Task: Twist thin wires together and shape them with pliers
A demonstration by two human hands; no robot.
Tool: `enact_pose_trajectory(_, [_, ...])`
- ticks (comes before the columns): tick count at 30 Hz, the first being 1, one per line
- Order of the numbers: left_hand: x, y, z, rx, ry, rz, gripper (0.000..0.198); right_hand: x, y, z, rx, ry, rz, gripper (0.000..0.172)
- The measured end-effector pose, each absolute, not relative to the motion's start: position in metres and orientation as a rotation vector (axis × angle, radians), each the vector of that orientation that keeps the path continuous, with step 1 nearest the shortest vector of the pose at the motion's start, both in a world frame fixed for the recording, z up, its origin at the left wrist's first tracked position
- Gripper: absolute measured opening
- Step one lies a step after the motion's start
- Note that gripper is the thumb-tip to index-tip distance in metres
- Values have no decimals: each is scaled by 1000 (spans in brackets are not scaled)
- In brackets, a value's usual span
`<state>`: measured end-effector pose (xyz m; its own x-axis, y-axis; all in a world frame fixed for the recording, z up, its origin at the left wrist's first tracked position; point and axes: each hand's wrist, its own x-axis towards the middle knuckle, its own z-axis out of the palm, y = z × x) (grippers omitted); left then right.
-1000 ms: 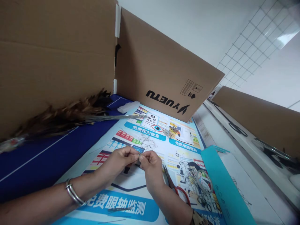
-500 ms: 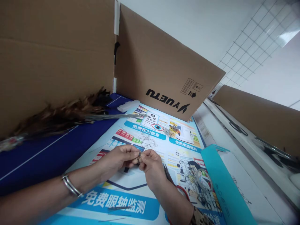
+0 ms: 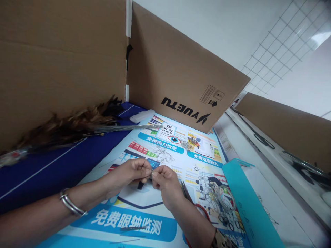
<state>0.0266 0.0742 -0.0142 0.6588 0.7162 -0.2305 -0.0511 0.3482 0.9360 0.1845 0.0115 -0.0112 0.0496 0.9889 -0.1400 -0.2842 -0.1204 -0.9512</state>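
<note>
My left hand [image 3: 134, 172] and my right hand [image 3: 164, 181] meet fingertip to fingertip above a printed poster [image 3: 144, 220]. Both pinch one small metal piece [image 3: 151, 174], too small to name. A silver bangle [image 3: 67, 204] circles my left wrist. Just beyond my fingers lies a tangle of thin wire pieces [image 3: 162, 155]. Red-handled scissors [image 3: 192, 203] rest on the poster right of my right wrist. A pile of small metal rings and wires [image 3: 216, 199] sits past the scissors.
Brown cardboard walls [image 3: 181, 75] stand at the back and left. A feather duster [image 3: 67, 125] lies on the blue table surface [image 3: 51, 162]. A teal sheet [image 3: 245, 203] lies at the right, a small white box [image 3: 142, 116] at the back.
Both hands stay pinched together and have drifted slightly down and toward me. My left forearm has slid a little to the left.
</note>
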Motion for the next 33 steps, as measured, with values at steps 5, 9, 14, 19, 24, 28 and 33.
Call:
enact_pose_trajectory(5, [28, 68, -12, 1122, 719, 584, 32, 180, 9, -14, -1156, -907, 1290, 18])
enact_pose_trajectory(9, [32, 64, -11, 1135, 722, 622, 36, 178, 8, -19, -1171, -946, 1215, 17])
enact_pose_trajectory(14, [34, 62, -17, 1130, 692, 668, 34, 177, 8, -24, -1181, -951, 1199, 17])
enact_pose_trajectory(19, [35, 61, -22, 1154, 691, 695, 33, 176, 8, -25, -1181, -945, 1194, 18])
enact_pose_trajectory(24, [37, 59, -27, 1218, 735, 738, 32, 176, 8, -25, -1208, -977, 1172, 17])
enact_pose_trajectory(28, [32, 66, -23, 1344, 783, 695, 27, 178, 10, -22, -1240, -1032, 1198, 16])
enact_pose_trajectory(33, [17, 85, -12, 1770, 913, 520, 12, 191, 8, -3, -1339, -1213, 1231, 9])
